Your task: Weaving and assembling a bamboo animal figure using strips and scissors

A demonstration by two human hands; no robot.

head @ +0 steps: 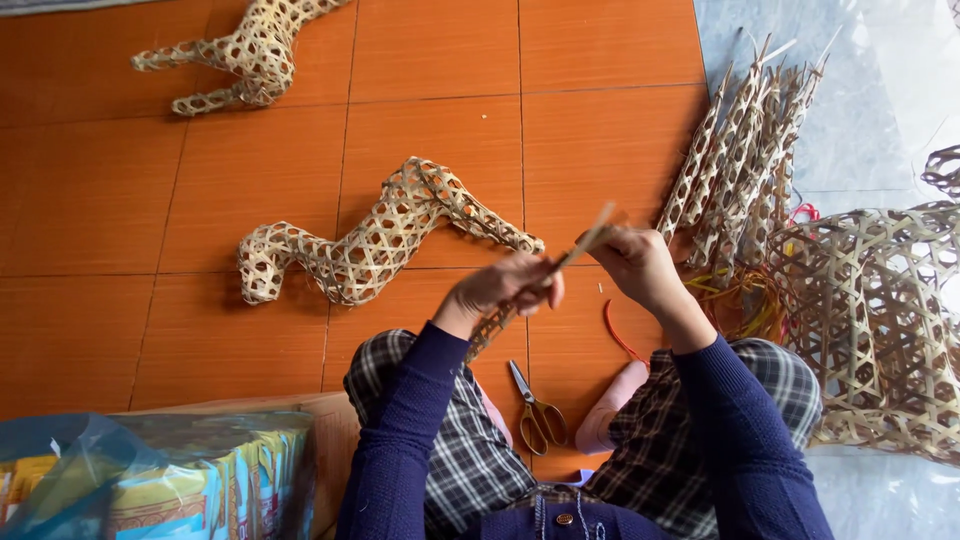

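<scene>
1. Scissors (538,415) with yellow handles lie on the orange tiled floor (90,200).
2. Left of the scissors, a plastic bag (150,480) of packets.
3. Above them, a curved woven figure (375,238); farther up-left, another (245,52).
4. Up-right of the scissors, a bundle of woven tubes (740,155).

A woven figure (380,235) lies on the floor (90,220) ahead of the knees, a second figure (240,50) beyond it to the left. Scissors (537,412) lie between the legs. A bundle of woven tubes (740,150) sits right, beside a large basket (880,320). A bag (150,480) sits near left
</scene>
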